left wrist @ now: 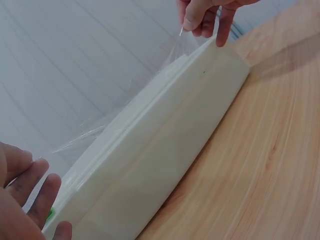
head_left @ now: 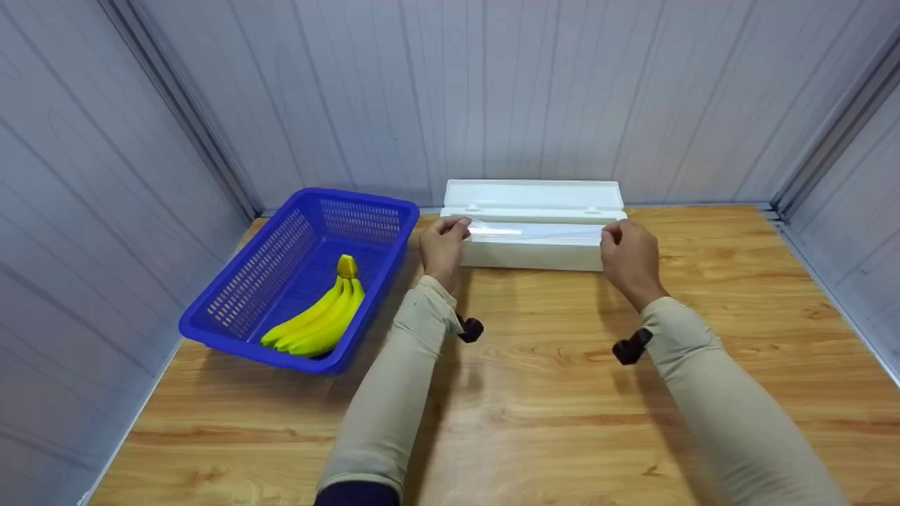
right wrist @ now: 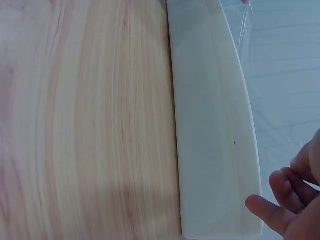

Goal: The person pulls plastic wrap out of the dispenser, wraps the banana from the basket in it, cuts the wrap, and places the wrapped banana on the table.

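Observation:
A long white cling film dispenser box (head_left: 534, 256) lies on the table near the back wall, its lid (head_left: 533, 194) tipped back. Clear cling film (head_left: 503, 230) stretches across the top between both hands. At the left end, my left hand (head_left: 443, 246) pinches one corner of the film between thumb and fingers. My right hand (head_left: 631, 261) pinches the other corner at the right end. In the left wrist view the film (left wrist: 90, 134) rises slightly above the box front (left wrist: 160, 150). One fingertip of the right hand (right wrist: 295, 200) touches or nearly touches the box's edge in the right wrist view.
A blue plastic basket (head_left: 200, 336) stands to the left, with a bunch of yellow bananas (head_left: 323, 320) inside. Grey panelled walls (head_left: 520, 91) enclose the wooden table (head_left: 534, 393) at the back and both sides. Each wrist carries a small black camera (head_left: 470, 329).

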`<state>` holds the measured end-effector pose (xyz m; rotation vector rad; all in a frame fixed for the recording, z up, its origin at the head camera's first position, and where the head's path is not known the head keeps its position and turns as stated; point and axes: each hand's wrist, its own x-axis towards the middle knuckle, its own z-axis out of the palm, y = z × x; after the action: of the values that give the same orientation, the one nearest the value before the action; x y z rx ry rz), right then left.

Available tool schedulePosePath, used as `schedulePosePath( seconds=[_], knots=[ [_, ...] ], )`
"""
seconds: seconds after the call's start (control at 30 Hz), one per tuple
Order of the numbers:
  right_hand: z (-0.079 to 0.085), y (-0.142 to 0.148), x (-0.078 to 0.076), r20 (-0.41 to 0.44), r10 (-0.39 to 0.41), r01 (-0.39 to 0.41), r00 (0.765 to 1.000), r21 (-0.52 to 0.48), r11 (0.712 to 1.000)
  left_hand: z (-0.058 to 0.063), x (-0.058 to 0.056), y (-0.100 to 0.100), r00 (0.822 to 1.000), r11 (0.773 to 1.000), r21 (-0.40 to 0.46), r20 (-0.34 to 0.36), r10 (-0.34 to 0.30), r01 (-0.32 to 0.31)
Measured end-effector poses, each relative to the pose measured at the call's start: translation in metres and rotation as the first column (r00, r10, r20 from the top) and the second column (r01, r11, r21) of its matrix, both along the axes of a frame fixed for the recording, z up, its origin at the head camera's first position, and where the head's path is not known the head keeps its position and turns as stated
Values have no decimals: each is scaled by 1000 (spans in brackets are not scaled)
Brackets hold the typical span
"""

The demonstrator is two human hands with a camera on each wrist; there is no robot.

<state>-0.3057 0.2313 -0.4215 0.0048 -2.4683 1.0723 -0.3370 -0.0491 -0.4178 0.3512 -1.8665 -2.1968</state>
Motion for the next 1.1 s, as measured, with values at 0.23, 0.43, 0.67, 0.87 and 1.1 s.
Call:
schedulePosePath(
  seconds=[0.23, 0.43, 0.67, 0.87, 1.1],
  knots=[
    [7, -4, 2, 112, 4, 22, 994, -224, 974, 0, 2, -7, 997, 996, 60, -35, -67, 69],
    [12, -7, 3, 150, -8, 56, 989, -317, 947, 2, 1, -6, 995, 989, 114, -46, -85, 90],
    [19, -5, 6, 165, 44, 47, 985, -509, 860, 9, -1, -4, 993, 985, 136, -60, -100, 108],
    [23, -5, 4, 155, 60, 53, 986, -638, 768, 11, -2, -6, 990, 980, 159, -94, -101, 116],
    [26, -4, 4, 126, 48, 50, 991, -677, 734, 14, -1, -7, 985, 981, 141, -130, -114, 132]
  ],
)
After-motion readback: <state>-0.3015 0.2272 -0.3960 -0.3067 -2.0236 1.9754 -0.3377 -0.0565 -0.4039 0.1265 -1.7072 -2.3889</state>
